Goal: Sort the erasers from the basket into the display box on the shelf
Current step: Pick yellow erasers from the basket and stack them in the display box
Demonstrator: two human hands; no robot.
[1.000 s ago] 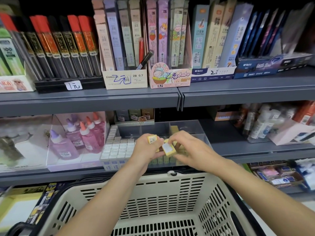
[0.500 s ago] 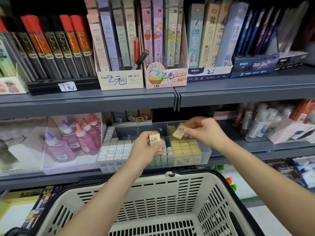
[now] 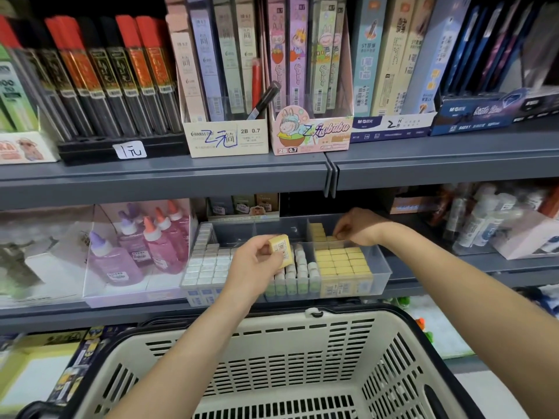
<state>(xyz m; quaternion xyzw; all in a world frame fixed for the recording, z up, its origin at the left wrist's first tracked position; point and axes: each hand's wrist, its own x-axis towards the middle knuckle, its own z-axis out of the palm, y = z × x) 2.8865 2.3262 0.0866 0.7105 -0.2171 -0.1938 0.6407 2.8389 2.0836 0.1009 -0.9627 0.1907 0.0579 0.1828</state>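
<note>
Far left on the lower shelf [image 3: 90, 316]: pink glue bottles [image 3: 157, 249] in a clear tray, just beside the display box [image 3: 378, 276]. Risk of a knock there if the left forearm swings wide on the reach.

Left section of the box: white erasers [image 3: 208, 264] in tight rows. Middle section: green-and-white erasers [image 3: 298, 276], partly hidden behind the left hand [image 3: 257, 264].

Left hand: closed on one yellow eraser [image 3: 281, 251], pinched between thumb and fingers, barcode label outward, held above the middle section. Risk of a drop into the wrong section from this position; likely cause, release before the eraser is across the divider.

Right section: yellow erasers [image 3: 341, 261], front rows full, gaps at the back. Right hand [image 3: 360, 228]: low over the back rows, fingertips at the eraser tops; closed on a piece or empty, cannot tell. Risk of tipping seated neighbours if a piece is pressed in at an angle.

Below, nearest the camera: basket [image 3: 272, 358], with no erasers on the visible part of its floor.
</note>
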